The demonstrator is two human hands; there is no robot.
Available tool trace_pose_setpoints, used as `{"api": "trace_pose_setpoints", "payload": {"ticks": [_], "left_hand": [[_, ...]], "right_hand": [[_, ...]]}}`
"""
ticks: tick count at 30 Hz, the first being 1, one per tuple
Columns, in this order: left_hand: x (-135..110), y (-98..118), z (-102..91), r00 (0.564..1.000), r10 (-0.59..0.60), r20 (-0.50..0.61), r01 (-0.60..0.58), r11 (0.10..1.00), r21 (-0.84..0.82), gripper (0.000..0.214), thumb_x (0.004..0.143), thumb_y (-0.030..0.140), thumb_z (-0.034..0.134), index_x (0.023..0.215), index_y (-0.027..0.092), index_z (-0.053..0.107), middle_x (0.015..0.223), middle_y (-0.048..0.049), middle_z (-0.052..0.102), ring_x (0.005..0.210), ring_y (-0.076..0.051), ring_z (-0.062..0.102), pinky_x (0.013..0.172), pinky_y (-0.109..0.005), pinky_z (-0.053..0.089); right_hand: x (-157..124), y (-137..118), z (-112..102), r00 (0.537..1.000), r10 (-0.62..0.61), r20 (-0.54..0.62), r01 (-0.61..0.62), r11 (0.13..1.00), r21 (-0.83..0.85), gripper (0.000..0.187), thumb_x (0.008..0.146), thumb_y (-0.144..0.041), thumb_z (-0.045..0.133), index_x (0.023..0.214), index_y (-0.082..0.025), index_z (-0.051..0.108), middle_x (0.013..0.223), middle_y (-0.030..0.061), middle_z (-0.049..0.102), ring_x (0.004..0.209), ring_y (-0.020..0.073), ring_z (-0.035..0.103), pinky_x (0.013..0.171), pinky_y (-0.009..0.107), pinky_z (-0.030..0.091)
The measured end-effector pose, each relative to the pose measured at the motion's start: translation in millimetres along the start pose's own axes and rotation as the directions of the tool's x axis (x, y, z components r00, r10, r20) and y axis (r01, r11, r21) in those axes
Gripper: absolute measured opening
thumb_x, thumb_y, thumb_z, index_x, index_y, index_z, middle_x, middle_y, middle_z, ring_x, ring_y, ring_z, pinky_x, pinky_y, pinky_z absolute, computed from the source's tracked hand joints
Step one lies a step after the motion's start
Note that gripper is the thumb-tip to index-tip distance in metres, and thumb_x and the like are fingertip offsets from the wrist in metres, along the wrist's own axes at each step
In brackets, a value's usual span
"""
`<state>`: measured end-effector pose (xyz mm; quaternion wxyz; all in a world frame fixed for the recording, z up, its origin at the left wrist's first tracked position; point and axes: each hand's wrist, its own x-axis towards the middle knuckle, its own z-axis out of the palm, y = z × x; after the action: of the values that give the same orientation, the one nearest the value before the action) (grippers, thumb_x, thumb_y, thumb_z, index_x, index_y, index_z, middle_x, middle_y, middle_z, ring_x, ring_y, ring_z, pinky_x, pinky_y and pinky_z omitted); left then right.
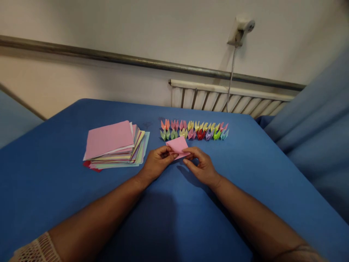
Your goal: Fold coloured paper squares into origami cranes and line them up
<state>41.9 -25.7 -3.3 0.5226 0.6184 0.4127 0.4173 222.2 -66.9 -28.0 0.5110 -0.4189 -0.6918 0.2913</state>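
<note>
A partly folded sheet of pink origami paper (178, 144) is held up just above the blue surface, with a crease and a lower flap showing. My left hand (158, 162) pinches its left side between thumb and fingers. At the right corner of the paper, my right hand (201, 165) has its fingertips on the fold, with the thumb just below. Right behind the paper stand two rows of small folded paper cranes (201, 134) in pink, yellow, green, red, purple and blue.
A stack of coloured paper sheets (110, 140), pink on top, lies to the left on the blue-covered table (215, 225). Behind are a metal rail (131, 62), a radiator (201, 86) and a wall socket with a plugged-in cord (240, 32). A blue curtain (316, 120) hangs at right.
</note>
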Motion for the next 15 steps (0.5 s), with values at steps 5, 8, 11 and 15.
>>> {"api": "trace_pose_setpoints", "payload": {"ticks": [5,8,11,15], "left_hand": [[-0.3,0.7,0.1,1.0,-0.023,0.013,0.023,0.998,0.055,0.023,0.073,0.038,0.069,0.079,0.016,0.068,0.076,-0.0008,0.067,0.071,-0.014,0.059,0.07,-0.026,0.047],[1.7,-1.6,-1.5,0.995,-0.03,-0.092,0.036,0.997,0.062,0.024,0.071,0.038,0.071,0.075,0.015,0.066,0.072,0.0008,0.064,0.067,-0.012,0.056,0.066,-0.023,0.044],[4.6,-5.5,-3.5,0.989,-0.039,-0.146,0.049,0.997,0.064,0.026,0.07,0.04,0.071,0.075,0.015,0.065,0.069,0.0017,0.061,0.064,-0.011,0.053,0.062,-0.022,0.041],[6.0,-8.9,-4.1,0.984,-0.039,-0.176,0.056,0.994,0.091,0.029,0.07,0.043,0.071,0.073,0.015,0.064,0.066,0.0021,0.059,0.061,-0.011,0.051,0.059,-0.022,0.04]], "right_hand": [[1.6,-0.9,0.8,0.984,0.12,-0.128,-0.108,0.989,0.1,0.06,0.081,-0.026,0.064,0.135,-0.032,0.038,0.111,0.0053,0.058,0.077,0.0138,0.062,0.075,0.032,0.052],[1.0,-1.7,0.6,0.987,0.125,-0.1,-0.115,0.988,0.1,0.063,0.08,-0.025,0.065,0.135,-0.033,0.037,0.113,0.0052,0.058,0.076,0.0134,0.063,0.075,0.032,0.052],[0.2,-1.2,0.5,0.995,0.099,-0.006,-0.099,0.994,0.049,0.046,0.082,-0.023,0.061,0.125,-0.032,0.048,0.113,0.0048,0.058,0.08,0.0137,0.064,0.078,0.033,0.052],[0.8,0.4,2.2,0.991,0.134,-0.02,-0.132,0.987,0.089,0.037,0.08,-0.023,0.062,0.116,-0.029,0.056,0.121,0.0061,0.054,0.085,0.014,0.063,0.077,0.032,0.05]]}}
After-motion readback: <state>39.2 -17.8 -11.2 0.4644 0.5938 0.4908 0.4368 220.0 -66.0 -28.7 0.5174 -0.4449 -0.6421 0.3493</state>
